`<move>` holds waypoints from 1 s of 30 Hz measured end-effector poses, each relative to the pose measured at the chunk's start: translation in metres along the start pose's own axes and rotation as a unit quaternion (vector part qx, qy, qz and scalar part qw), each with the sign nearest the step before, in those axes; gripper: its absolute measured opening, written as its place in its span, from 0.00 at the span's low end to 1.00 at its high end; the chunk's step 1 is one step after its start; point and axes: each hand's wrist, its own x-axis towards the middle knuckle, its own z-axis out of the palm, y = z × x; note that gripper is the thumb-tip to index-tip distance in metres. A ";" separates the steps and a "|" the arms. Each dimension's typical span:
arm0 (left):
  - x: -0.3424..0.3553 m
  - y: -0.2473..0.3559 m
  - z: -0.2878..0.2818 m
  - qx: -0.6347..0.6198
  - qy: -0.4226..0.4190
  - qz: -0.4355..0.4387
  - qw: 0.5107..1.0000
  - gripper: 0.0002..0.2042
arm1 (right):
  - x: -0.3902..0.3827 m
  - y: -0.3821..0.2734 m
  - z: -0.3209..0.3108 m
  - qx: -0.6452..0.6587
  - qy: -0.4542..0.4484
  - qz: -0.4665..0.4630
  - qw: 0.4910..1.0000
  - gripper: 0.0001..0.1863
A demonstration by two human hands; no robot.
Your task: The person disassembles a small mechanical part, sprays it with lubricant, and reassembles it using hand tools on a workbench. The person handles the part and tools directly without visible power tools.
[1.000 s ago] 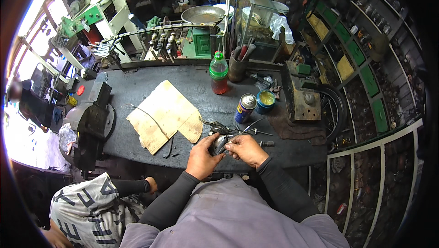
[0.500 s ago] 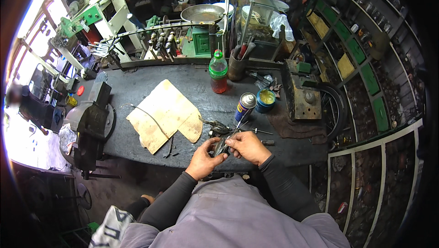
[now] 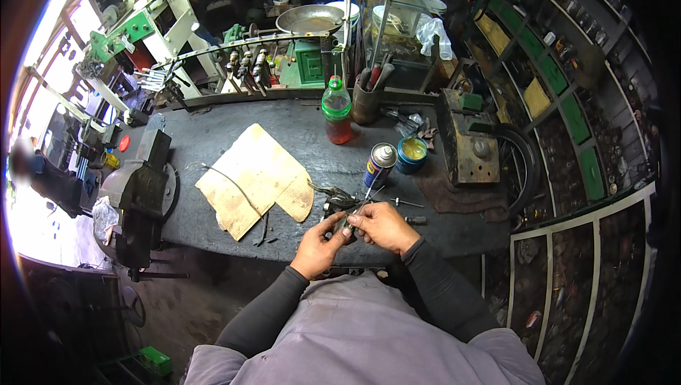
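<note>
While hands grip a small part, spray can beyond, workbench beneath

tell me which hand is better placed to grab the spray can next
Right, probably: the right hand is nearer the spray can, while the left hand sits farther to the left. Both hold a small part, so it would likely need freeing first.

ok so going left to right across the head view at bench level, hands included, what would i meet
Going by their middles: vise → cardboard → left hand → right hand → metal box → black tyre
</note>
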 end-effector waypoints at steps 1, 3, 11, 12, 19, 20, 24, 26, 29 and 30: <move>0.001 0.001 0.000 -0.026 -0.005 -0.030 0.999 0.25 | 0.001 0.001 -0.001 0.006 -0.001 -0.002 1.000 0.16; 0.002 0.004 -0.001 -0.077 -0.015 -0.089 0.993 0.23 | -0.002 -0.005 0.001 -0.037 0.019 -0.007 0.999 0.16; 0.006 -0.005 -0.001 -0.106 0.033 -0.122 0.986 0.21 | 0.003 -0.015 0.004 -0.002 0.017 0.036 0.999 0.14; 0.006 -0.005 -0.001 -0.106 0.038 -0.116 0.987 0.21 | 0.003 -0.013 0.005 0.007 0.021 0.038 0.999 0.14; 0.008 -0.024 0.000 -0.108 0.064 -0.070 0.990 0.24 | 0.005 -0.012 0.007 -0.003 0.025 0.039 0.999 0.15; 0.012 -0.039 0.001 -0.111 0.068 -0.040 0.991 0.25 | 0.005 -0.011 0.007 -0.008 0.023 0.035 0.999 0.15; 0.010 -0.030 -0.001 -0.122 0.053 -0.029 0.991 0.26 | 0.003 -0.008 0.006 -0.022 0.026 0.023 0.999 0.16; 0.008 -0.020 -0.005 -0.131 0.039 -0.083 0.987 0.27 | 0.003 -0.008 0.006 -0.024 0.029 0.022 0.999 0.16; 0.007 -0.011 -0.004 -0.139 0.041 -0.111 0.983 0.28 | 0.003 -0.006 0.007 -0.024 0.028 0.024 0.999 0.16; 0.006 -0.008 -0.003 -0.140 0.044 -0.111 0.983 0.28 | 0.003 -0.006 0.007 -0.023 0.027 0.026 0.999 0.16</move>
